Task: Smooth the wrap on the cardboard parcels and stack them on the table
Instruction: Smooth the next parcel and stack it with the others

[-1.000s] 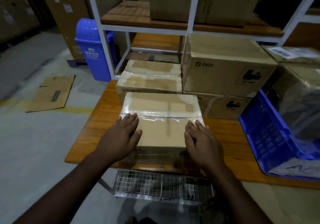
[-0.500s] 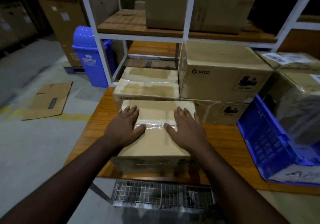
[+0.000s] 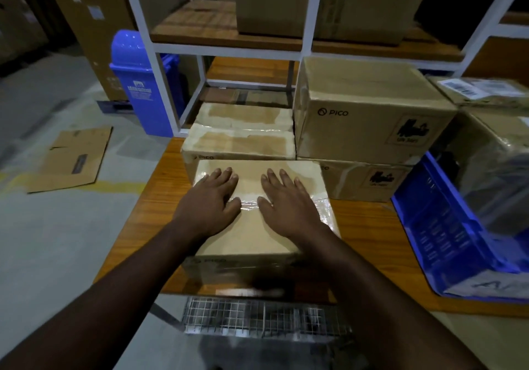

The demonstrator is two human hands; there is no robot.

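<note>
**Bare forearms, bare hands**

Both forearms are uncovered from the frame's lower edge up to the wrists; no sleeve shows. The left hand and right hand wear no gloves. Nails are short. Blur hides finer detail.

Your left hand and right hand covered the middle of the parcel top. Its near side was dark and blurry, so the print there was hard to read. The blue crate ran off the right edge. The wire rack under the table was half hidden.
</note>
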